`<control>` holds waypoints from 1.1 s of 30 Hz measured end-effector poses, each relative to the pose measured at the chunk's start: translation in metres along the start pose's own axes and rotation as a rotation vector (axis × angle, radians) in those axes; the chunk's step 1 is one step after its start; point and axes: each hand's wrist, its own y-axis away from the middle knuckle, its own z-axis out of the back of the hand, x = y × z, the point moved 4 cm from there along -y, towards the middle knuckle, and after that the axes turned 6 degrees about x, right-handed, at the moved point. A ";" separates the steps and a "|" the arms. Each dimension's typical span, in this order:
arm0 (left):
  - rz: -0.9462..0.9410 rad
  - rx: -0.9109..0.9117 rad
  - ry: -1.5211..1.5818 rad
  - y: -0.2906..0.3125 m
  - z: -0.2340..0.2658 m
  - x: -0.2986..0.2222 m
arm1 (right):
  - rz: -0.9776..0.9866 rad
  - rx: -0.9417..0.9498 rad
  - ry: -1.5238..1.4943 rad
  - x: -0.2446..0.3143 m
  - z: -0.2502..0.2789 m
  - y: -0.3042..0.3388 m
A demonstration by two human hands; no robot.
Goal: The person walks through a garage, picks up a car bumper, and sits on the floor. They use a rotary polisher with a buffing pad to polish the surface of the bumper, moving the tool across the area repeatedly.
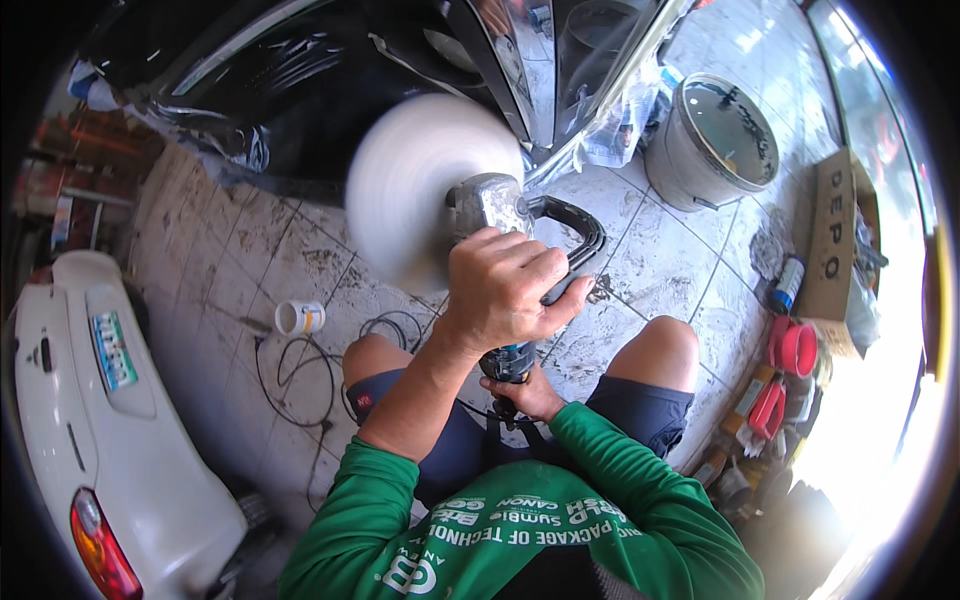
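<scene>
A grey power polisher [490, 205] with a black loop handle [580, 235] is held in front of me. Its round white pad [420, 180] is blurred from spinning and sits against the lower part of a black car body [300, 100]. My left hand [505, 290] is closed over the top of the tool just behind the pad. My right hand [530, 395] grips the rear end of the tool, close to my lap and partly hidden by it. I squat with both knees bare, wearing a green long-sleeved shirt.
A dirty tiled floor [230, 260] carries a small white cup [298, 317] and a loose black cable [300, 370]. A grey bucket [715, 140], a cardboard box [830, 240], a spray can [787, 285] and red funnels [795, 348] stand right. A white car's rear [90, 420] is at left.
</scene>
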 end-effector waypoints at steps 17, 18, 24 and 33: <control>0.424 -0.131 0.163 0.000 -0.047 -0.028 | 0.130 -0.145 0.220 0.005 0.106 0.064; 0.434 -0.147 0.153 0.001 -0.047 -0.029 | 0.139 -0.157 0.248 0.009 0.107 0.066; 0.609 -0.206 0.158 0.032 -0.027 -0.024 | 0.114 -0.119 0.455 -0.002 0.104 0.049; 0.435 -0.191 0.195 0.005 -0.050 -0.022 | 0.073 -0.199 0.355 0.012 0.124 0.055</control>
